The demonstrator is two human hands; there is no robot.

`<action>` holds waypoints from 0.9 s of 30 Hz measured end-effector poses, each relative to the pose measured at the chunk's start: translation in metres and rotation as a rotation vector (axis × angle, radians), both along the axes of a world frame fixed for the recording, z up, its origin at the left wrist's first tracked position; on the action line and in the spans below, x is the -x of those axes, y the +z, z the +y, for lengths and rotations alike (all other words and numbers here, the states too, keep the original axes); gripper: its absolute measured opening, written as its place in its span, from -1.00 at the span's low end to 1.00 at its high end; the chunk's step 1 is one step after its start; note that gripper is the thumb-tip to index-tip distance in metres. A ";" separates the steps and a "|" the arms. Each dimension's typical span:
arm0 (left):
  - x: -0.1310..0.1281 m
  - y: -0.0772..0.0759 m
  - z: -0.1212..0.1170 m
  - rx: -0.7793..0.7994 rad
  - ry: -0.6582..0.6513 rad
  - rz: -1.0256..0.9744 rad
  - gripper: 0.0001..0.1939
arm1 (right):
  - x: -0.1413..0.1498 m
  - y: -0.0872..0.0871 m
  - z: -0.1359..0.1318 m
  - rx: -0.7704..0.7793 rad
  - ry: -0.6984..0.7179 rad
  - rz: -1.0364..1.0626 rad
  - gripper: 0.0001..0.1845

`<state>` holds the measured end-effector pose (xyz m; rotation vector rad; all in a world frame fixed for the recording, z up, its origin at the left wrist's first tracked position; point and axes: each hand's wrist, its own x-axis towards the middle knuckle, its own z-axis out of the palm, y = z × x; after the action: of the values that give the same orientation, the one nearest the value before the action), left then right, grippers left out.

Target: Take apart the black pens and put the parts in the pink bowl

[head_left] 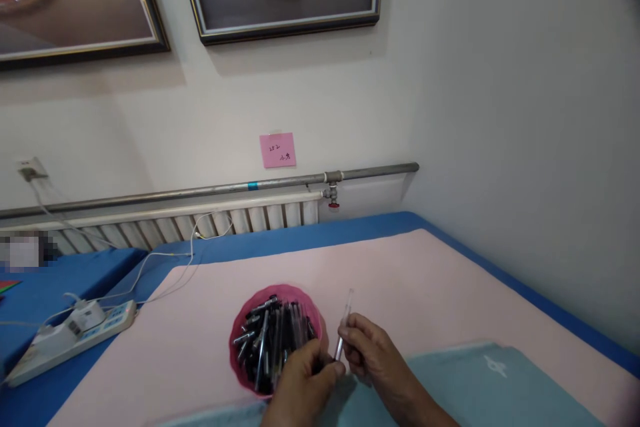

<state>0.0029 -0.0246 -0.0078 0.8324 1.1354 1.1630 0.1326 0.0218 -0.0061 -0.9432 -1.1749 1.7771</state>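
Observation:
A slim transparent pen (348,307) stands tilted between my two hands. My right hand (375,357) is closed, pinching its barrel between thumb and fingers. My left hand (306,383) is closed around the pen's lower end, where something dark shows between thumb and forefinger; the fingers hide most of it. Just left of the hands is a round pink basket (234,350) with a scalloped rim. It is filled with black and transparent pen parts (273,333), some with shiny metal clips. My left hand overlaps its lower right side.
A pink cloth (390,267) covers the blue table (320,231), with a teal cloth (460,380) across the near side. At the left lies a white power strip (107,325) with plugs and trailing cables. A radiator (250,219) and a pipe (210,189) run along the wall behind.

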 end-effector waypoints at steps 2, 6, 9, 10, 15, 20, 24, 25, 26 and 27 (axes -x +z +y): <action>0.001 0.006 -0.002 0.055 -0.117 -0.036 -0.63 | -0.001 0.002 0.000 0.025 0.019 0.077 -0.73; 0.000 0.014 -0.004 0.257 -0.223 -0.134 -0.55 | -0.003 0.002 0.003 0.051 0.031 0.238 -0.78; -0.005 0.008 -0.003 0.189 -0.133 -0.113 -0.55 | -0.003 0.000 0.004 0.013 -0.003 0.193 -0.80; -0.007 0.004 -0.002 0.127 -0.097 -0.105 -0.56 | -0.003 -0.001 0.004 -0.001 -0.013 0.160 -0.81; -0.007 -0.002 -0.002 0.077 -0.099 -0.089 -0.58 | -0.003 -0.001 0.002 -0.004 -0.009 0.143 -0.82; -0.001 0.007 -0.003 0.260 -0.193 -0.064 -0.51 | -0.003 -0.001 0.000 0.026 -0.007 0.149 -0.81; 0.004 0.003 -0.002 0.157 -0.188 -0.084 -0.56 | 0.000 -0.001 -0.004 0.045 -0.010 0.094 -0.82; 0.006 0.003 -0.002 0.181 -0.202 -0.099 -0.58 | 0.001 -0.001 -0.005 0.054 -0.014 0.110 -0.82; 0.008 0.002 -0.002 0.215 -0.218 -0.118 -0.60 | 0.002 -0.001 -0.006 0.062 -0.016 0.139 -0.82; 0.010 0.003 -0.003 0.255 -0.231 -0.148 -0.62 | 0.003 0.000 -0.007 0.065 -0.018 0.176 -0.81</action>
<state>-0.0071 -0.0272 -0.0051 0.6498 1.0104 0.8537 0.1293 0.0150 -0.0064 -0.8131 -0.9995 1.8531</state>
